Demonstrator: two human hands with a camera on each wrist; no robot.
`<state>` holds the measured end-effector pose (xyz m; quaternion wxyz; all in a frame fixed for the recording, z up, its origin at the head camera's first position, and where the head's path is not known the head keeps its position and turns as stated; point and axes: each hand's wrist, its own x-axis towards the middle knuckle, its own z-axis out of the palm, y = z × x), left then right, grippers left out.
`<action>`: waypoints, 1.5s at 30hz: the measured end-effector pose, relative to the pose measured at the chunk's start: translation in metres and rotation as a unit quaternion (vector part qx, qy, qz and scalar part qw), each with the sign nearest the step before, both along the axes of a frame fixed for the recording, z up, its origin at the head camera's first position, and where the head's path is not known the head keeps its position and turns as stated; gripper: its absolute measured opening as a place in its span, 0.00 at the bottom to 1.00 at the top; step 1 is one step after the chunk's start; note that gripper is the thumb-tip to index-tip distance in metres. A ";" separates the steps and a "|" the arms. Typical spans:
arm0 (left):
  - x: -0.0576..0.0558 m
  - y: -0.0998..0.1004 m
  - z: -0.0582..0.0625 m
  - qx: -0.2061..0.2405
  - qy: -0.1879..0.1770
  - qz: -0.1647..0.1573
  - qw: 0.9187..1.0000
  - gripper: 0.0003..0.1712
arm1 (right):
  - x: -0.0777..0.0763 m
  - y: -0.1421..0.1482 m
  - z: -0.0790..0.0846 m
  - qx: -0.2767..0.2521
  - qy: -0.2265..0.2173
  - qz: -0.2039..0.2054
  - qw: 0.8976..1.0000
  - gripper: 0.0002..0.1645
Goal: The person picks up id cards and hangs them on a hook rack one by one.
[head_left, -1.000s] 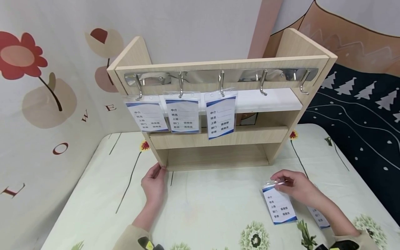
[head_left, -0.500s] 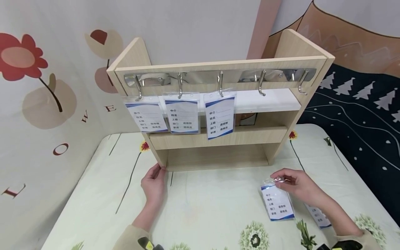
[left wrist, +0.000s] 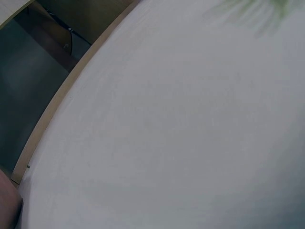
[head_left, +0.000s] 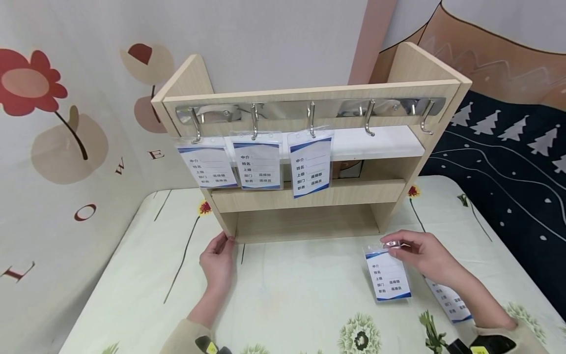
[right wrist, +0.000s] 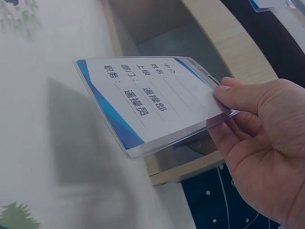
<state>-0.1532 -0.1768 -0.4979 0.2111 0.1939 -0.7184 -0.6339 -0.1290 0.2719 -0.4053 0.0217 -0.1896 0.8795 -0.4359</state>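
My right hand (head_left: 426,255) pinches a clear badge holder (head_left: 388,275) by its top edge. The card inside is white with blue corners and printed lines. In the right wrist view, the thumb lies on the upper face of the badge holder (right wrist: 143,105) and the fingers are beneath, with its shadow on the cloth. My left hand (head_left: 217,260) holds the lower left corner of a light wooden shelf (head_left: 309,196). Three similar badges, the left one (head_left: 208,164), the middle one (head_left: 258,162) and the right one (head_left: 310,162), hang from the shelf's metal hooks.
The two hooks on the right, one of them the hook (head_left: 369,118), bear nothing. Another badge (head_left: 451,300) lies on the flowered cloth (head_left: 300,290), partly under the right forearm. A patterned curtain (head_left: 88,147) stands at the left, and dark fabric with trees (head_left: 495,162) is at the right.
My right hand has lifted the badge slightly and moved it toward the shelf and a little left. More of the badge lying beneath the forearm shows. The left hand stays at the shelf corner.
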 end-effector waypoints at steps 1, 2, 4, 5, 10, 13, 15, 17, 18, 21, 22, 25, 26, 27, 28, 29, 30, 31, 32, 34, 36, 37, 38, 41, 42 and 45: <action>0.000 0.000 0.000 0.000 0.000 0.000 1.000 0.17 | 0.000 0.000 0.001 -0.002 0.001 0.001 1.000 0.16; 0.000 0.000 0.000 -0.001 -0.001 -0.001 1.000 0.17 | -0.001 -0.001 0.001 -0.004 0.003 0.002 1.000 0.16; 0.000 -0.001 -0.001 -0.003 -0.002 -0.001 1.000 0.18 | -0.002 -0.002 0.002 -0.008 0.007 0.005 1.000 0.16; -0.001 -0.001 -0.001 -0.004 -0.002 0.000 1.000 0.18 | -0.002 -0.002 0.002 -0.011 0.010 0.007 1.000 0.17; -0.001 -0.001 -0.002 -0.004 -0.003 0.000 1.000 0.18 | -0.002 -0.006 0.005 -0.019 0.031 0.010 0.999 0.17; -0.001 -0.001 -0.003 -0.003 -0.001 0.000 1.000 0.17 | -0.002 -0.008 0.010 -0.024 0.040 0.012 0.999 0.16; -0.001 -0.001 -0.003 -0.002 0.001 0.001 1.000 0.17 | -0.001 -0.010 0.014 -0.029 0.046 0.013 0.998 0.16; -0.001 -0.002 -0.003 -0.002 0.000 0.001 1.000 0.17 | -0.001 -0.012 0.018 -0.032 0.050 0.012 0.998 0.16; -0.001 -0.002 -0.003 -0.002 -0.002 0.001 1.000 0.17 | -0.001 -0.013 0.020 -0.033 0.052 0.010 0.998 0.16; 0.000 -0.002 -0.002 -0.006 -0.012 -0.002 1.000 0.17 | -0.001 -0.015 0.026 -0.031 0.055 0.002 0.998 0.16; 0.000 -0.002 -0.002 -0.008 -0.016 -0.002 1.000 0.17 | -0.001 -0.016 0.027 -0.031 0.056 -0.001 0.998 0.16; 0.001 -0.002 -0.002 -0.011 -0.023 -0.004 1.000 0.17 | -0.002 -0.017 0.032 -0.031 0.062 -0.007 0.998 0.16; 0.001 -0.002 -0.001 -0.011 -0.024 -0.005 1.000 0.17 | -0.002 -0.017 0.033 -0.031 0.066 -0.009 0.997 0.16; 0.001 -0.002 -0.001 -0.010 -0.024 -0.006 1.000 0.17 | -0.003 -0.017 0.034 -0.032 0.071 -0.011 0.997 0.16; 0.000 -0.002 -0.001 -0.009 -0.023 -0.007 1.000 0.17 | -0.003 -0.017 0.035 -0.034 0.076 -0.012 0.996 0.16; 0.000 -0.002 -0.001 -0.008 -0.022 -0.008 1.000 0.17 | -0.004 -0.017 0.037 -0.037 0.082 -0.014 0.996 0.16; 0.000 -0.002 -0.001 -0.008 -0.021 -0.008 1.000 0.17 | -0.005 -0.017 0.038 -0.041 0.088 -0.014 0.995 0.16; 0.000 -0.002 -0.001 -0.008 -0.021 -0.009 1.000 0.17 | -0.006 -0.018 0.039 -0.044 0.095 -0.014 0.994 0.16; 0.000 -0.002 -0.001 -0.007 -0.020 -0.009 1.000 0.17 | -0.006 -0.018 0.041 -0.046 0.102 -0.014 0.994 0.17; 0.000 -0.002 -0.001 -0.008 -0.019 -0.009 1.000 0.17 | -0.007 -0.018 0.045 -0.052 0.112 -0.013 0.992 0.17; 0.001 -0.002 -0.001 -0.010 -0.019 -0.010 1.000 0.17 | -0.008 -0.019 0.049 -0.055 0.119 -0.017 0.991 0.17; 0.001 -0.002 -0.001 -0.009 -0.018 -0.010 1.000 0.17 | -0.007 -0.019 0.051 -0.057 0.122 -0.021 0.991 0.17; 0.001 -0.003 -0.001 -0.010 -0.016 -0.011 1.000 0.17 | -0.007 -0.018 0.053 -0.059 0.126 -0.025 0.990 0.17; 0.000 -0.003 -0.002 -0.012 -0.012 -0.011 1.000 0.17 | -0.007 -0.017 0.060 -0.066 0.141 -0.040 0.987 0.16; 0.000 -0.003 -0.002 -0.012 -0.011 -0.010 1.000 0.17 | -0.007 -0.016 0.063 -0.070 0.150 -0.044 0.985 0.16; -0.001 -0.003 -0.002 -0.012 -0.009 -0.008 1.000 0.17 | -0.008 -0.012 0.069 -0.080 0.175 -0.045 0.980 0.18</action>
